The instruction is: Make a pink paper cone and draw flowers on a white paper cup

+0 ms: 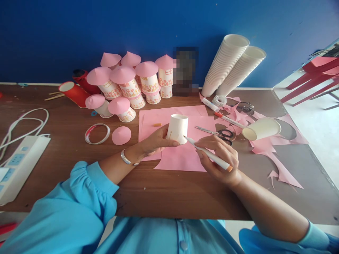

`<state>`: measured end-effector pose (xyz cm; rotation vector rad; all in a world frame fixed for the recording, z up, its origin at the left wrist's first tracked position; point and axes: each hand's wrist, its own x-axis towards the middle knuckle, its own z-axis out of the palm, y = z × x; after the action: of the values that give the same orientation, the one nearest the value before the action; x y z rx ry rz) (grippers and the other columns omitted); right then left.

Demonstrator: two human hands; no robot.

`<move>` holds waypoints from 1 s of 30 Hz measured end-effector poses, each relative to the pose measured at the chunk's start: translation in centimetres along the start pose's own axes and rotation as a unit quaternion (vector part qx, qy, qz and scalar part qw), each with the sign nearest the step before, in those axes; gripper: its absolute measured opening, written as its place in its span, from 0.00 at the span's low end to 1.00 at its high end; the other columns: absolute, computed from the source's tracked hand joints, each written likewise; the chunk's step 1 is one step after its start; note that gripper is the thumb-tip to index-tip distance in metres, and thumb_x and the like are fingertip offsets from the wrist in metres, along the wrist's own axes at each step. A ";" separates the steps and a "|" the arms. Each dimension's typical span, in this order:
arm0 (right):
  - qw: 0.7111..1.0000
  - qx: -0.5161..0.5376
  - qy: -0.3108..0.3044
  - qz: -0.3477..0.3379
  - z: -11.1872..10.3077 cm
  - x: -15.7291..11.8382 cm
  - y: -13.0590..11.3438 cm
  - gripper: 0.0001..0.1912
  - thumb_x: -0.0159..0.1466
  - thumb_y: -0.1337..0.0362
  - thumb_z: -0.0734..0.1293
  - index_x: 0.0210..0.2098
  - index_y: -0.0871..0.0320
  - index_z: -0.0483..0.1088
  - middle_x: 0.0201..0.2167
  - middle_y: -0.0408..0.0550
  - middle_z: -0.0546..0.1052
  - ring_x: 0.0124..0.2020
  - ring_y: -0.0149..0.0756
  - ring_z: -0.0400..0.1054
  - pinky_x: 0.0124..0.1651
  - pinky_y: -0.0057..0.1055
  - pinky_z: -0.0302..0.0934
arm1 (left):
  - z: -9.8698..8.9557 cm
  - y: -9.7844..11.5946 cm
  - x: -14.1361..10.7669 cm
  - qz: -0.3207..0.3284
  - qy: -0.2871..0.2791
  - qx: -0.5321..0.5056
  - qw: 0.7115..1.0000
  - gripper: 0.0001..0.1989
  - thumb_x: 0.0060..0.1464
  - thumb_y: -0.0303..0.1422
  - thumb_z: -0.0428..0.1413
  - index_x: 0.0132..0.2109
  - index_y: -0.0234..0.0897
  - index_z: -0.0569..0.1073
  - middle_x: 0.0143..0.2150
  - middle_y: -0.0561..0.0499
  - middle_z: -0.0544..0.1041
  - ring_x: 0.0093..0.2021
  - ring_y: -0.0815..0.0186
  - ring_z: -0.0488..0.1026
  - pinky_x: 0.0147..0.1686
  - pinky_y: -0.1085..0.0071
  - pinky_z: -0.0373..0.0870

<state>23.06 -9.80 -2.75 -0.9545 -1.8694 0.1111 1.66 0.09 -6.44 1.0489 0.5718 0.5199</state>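
Note:
My left hand (pixel 158 141) is closed around the lower left side of a white paper cup (pixel 179 124), which stands upside up or down, I cannot tell. A thin brown-orange mark shows on the cup's left side. Between the fingers of my right hand (pixel 219 157) is a white marker with an orange end (pixel 212 156); its tip touches or nearly touches the cup's lower right side. Pink paper sheets (pixel 185 158) lie under both hands. Black-handled scissors (pixel 212 131) rest on them behind my right hand, and a small orange cap (pixel 157 124) lies to the left.
Decorated cups with pink cone tops (pixel 123 76) stand at the back left. Two tall cup stacks (pixel 225 63) lean on the wall. Pink scraps (pixel 275 158) and a loose cup (pixel 262 129) lie right. A tape roll (pixel 97 133) and power strip (pixel 23 165) are left.

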 end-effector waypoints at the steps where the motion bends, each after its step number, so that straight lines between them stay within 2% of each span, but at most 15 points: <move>1: 1.000 0.000 -0.002 0.000 0.0 0.0 0.0 0.15 0.64 0.74 0.67 0.48 0.54 0.74 0.33 0.47 0.80 0.32 0.39 0.77 0.33 0.36 0.73 | 0.1 0.1 0.0 -0.001 -0.001 -0.001 1.000 0.26 0.43 0.34 0.74 0.49 0.38 0.76 0.46 0.47 0.78 0.48 0.60 0.72 0.49 0.62 0.67; 30: 1.000 0.012 -0.020 0.005 0.1 -0.3 0.1 0.13 0.65 0.75 0.67 0.47 0.57 0.72 0.34 0.49 0.79 0.34 0.38 0.76 0.34 0.34 0.72 | 0.2 0.2 -0.2 -0.005 -0.019 -0.006 1.000 0.23 0.47 0.33 0.72 0.50 0.39 0.75 0.44 0.49 0.77 0.46 0.63 0.72 0.48 0.64 0.67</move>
<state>23.10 -9.89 -3.06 -0.9516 -1.8952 0.1594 1.66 -0.10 -6.17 1.0418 0.5400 0.4937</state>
